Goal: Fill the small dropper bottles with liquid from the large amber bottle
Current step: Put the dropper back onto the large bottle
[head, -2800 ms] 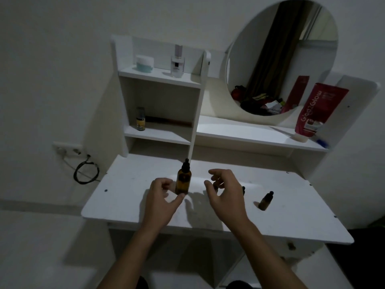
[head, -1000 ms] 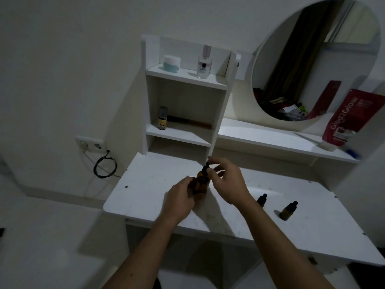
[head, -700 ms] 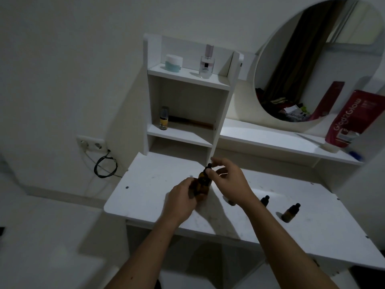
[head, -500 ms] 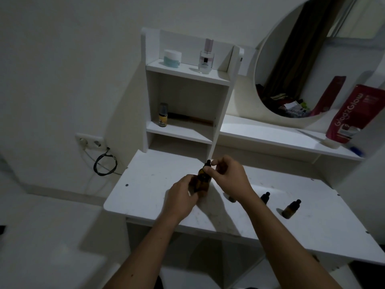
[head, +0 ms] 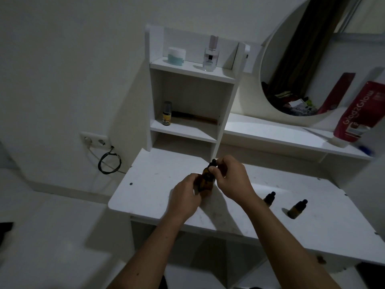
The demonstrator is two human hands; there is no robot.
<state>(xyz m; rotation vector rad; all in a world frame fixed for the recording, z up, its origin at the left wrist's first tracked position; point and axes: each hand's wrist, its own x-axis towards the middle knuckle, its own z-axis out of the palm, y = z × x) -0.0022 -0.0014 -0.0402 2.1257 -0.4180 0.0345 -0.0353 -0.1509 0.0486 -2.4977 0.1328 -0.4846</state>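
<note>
Both of my hands are on the large amber bottle [head: 206, 180], which stands upright on the white vanity tabletop [head: 150, 184], toward its left half and just in front of the shelf unit. My left hand [head: 184, 195] is wrapped around the lower body of the bottle from the near-left side, fingers curled closed on the glass. My right hand [head: 231, 178] comes in from the right and pinches the black dropper cap [head: 213, 163] at the top, thumb on the near side and fingertips bent over the far side; whether the cap is loose on the neck I cannot tell.

To the right of my right wrist stand two small dropper bottles, both upright with black caps on: the nearer one [head: 268, 199] just beside my forearm, the other [head: 296, 208] a little farther right and closer to the front edge. They stand apart from each other and from the big bottle.

Around these the tabletop is bare, with open surface to the left of my left hand up to the rounded left corner, and a wide stretch to the right past the small bottles. Behind my hands rises the white shelf unit [head: 220, 126], its upright panel directly beyond the bottle's cap. A round mirror [head: 325, 59] hangs to the right above a long ledge, where a red tube [head: 360, 113] leans.
</note>
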